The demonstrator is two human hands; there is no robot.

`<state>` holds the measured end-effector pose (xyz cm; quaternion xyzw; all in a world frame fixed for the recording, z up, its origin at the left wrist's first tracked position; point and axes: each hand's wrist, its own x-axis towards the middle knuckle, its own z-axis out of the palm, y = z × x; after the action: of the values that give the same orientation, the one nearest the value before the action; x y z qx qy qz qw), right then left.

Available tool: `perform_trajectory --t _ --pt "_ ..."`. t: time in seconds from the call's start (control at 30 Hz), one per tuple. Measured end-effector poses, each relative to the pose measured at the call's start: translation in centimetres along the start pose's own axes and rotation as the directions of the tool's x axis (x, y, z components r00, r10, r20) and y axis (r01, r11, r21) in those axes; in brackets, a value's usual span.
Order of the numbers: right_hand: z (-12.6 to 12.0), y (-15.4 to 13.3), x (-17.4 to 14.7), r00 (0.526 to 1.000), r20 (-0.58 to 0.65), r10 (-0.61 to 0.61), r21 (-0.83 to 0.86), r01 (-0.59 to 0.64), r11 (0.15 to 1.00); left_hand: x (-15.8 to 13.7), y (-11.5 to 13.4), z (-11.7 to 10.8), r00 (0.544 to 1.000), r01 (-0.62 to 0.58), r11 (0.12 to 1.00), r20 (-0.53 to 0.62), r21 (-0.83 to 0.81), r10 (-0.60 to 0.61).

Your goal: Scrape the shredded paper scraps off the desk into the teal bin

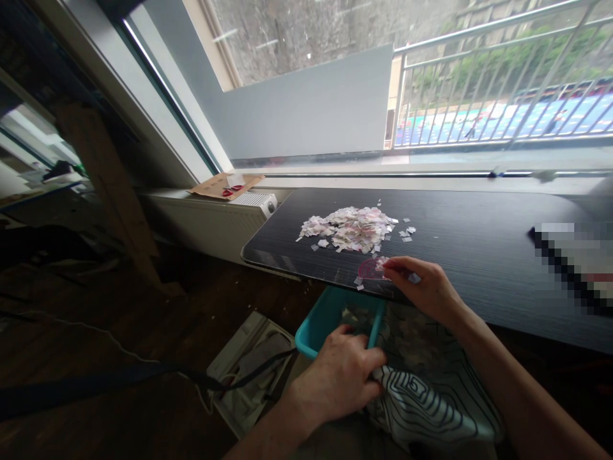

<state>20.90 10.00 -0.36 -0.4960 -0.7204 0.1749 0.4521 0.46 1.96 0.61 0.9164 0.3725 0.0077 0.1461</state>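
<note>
One heap of small pale paper scraps (pixel 348 229) on one dark wood-grain tabletop (pixel 479 236). One teal plastic bin (pixel 325 314) below the table edge, gripped by left hand (pixel 341 377), fingers curled. Right hand (pixel 424 286), fingers narrowed, pinches one pink translucent disc (pixel 371 269) at the edge.

Bare tabletop (pixel 479 236) lies open right of the paper-scrap pile (pixel 352 228); the pile blocks the middle, stray scraps (pixel 406 233) dot its right side, and a blurred object (pixel 575 255) occupies the far right.
</note>
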Motion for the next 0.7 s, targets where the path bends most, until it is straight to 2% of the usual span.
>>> perform_trajectory --t 0.1,0.23,0.37,0.43,0.53,0.6,0.7 --pt "-0.2 -0.3 -0.1 0.999 0.053 0.012 0.028 -0.014 1.0 0.0 0.0 0.0 1.0 -0.003 1.0 0.003 0.001 0.003" --pt "-0.3 -0.3 -0.2 0.999 -0.001 0.037 0.037 -0.037 0.999 0.1 0.0 -0.1 1.0 -0.005 1.0 0.012 0.007 0.005" --pt "-0.2 -0.3 -0.1 0.998 0.041 0.053 0.093 -0.057 0.994 0.1 -0.1 -0.1 1.0 -0.002 1.0 0.011 0.003 0.001" --pt "-0.5 -0.1 0.0 0.992 -0.025 0.127 0.191 -0.119 0.974 0.0 -0.1 0.0 1.0 0.002 1.0 0.009 -0.009 -0.002" --pt "-1.2 0.7 0.0 0.946 -0.181 0.268 0.288 -0.209 0.935 -0.1 -0.2 0.1 1.0 0.007 0.999 0.011 -0.039 -0.007" --pt "-1.9 1.2 -0.2 0.933 -0.225 0.28 0.24 -0.225 0.944 -0.1 -0.2 0.2 1.0 0.008 0.998 0.007 -0.055 -0.008" --pt "-2.6 1.5 -0.7 0.941 -0.242 0.236 0.133 -0.209 0.969 -0.1 -0.2 0.2 1.0 0.009 0.998 0.002 -0.065 -0.009"
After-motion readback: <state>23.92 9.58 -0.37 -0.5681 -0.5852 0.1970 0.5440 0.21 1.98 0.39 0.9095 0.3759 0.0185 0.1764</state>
